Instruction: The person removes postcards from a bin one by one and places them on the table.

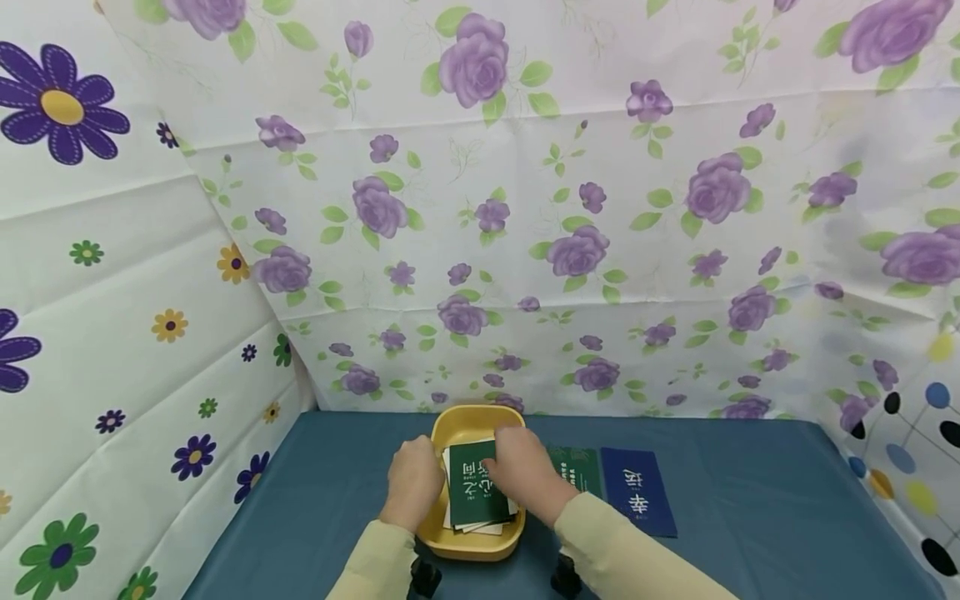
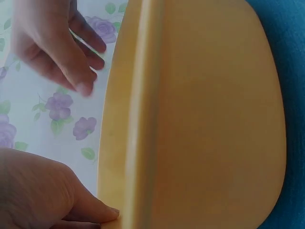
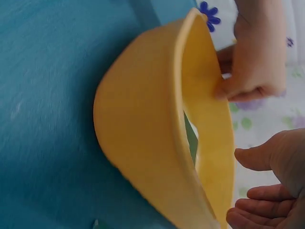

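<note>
With the left hand [image 1: 412,483] pinching the left rim of the yellow plastic basin [image 1: 472,547], left of the dark-blue rectangular card [image 1: 639,496], and the right hand [image 1: 527,468] empty with fingers apart, a one-sided pull could tilt the basin and slide its dark-green rectangular card [image 1: 471,500].

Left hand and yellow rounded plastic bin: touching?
Touching. The left wrist view shows the left hand pinching the edge of the yellow rounded plastic bin.
</note>
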A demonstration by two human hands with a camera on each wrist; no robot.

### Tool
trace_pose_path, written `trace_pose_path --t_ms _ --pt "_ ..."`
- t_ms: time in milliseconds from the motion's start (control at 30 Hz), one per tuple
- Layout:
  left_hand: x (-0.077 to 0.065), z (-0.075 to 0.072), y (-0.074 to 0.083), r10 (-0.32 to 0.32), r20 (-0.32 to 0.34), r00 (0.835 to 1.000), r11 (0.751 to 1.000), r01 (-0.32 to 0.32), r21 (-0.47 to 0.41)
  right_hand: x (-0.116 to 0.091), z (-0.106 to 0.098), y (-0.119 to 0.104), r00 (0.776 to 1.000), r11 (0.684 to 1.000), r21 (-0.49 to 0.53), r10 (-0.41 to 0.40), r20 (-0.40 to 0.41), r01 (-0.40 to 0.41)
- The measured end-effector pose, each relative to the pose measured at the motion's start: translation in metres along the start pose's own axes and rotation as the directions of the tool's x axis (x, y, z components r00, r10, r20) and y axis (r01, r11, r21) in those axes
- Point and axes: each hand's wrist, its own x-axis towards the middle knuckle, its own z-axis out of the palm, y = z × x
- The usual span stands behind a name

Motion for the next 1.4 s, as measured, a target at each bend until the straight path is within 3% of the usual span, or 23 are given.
trace_pose_path --t_ms 200,533,833,1167,1400 --pt "0.003 -0.001 -0.001 -0.019 0.002 1.0 1.0 0.019 0.002 0.004 0.016 -0.012 0.997 0.998 -0.066 0.024 0.069 -0.02" --pt "0.002 0.001 -0.001 -0.013 0.011 1.0 1.0 0.014 -0.01 0.011 0.034 -0.017 0.997 0.96 -0.279 0.047 0.055 -0.03" --pt "0.001 0.004 0.001 -0.02 0.025 0.999 1.0 0.02 0.012 0.003 0.05 -0.017 0.987 0.961 -0.271 0.099 0.128 -0.061" --pt "0.0 0.002 0.002 0.01 -0.035 0.999 1.0 -0.009 0.018 0.01 0.058 -0.016 0.986 0.93 -0.354 0.143 0.086 -0.104" --pt "0.0 0.001 0.0 0.008 -0.039 0.999 1.0 -0.008 0.01 0.012 0.059 -0.021 0.991 0.915 -0.396 0.113 0.068 -0.077"
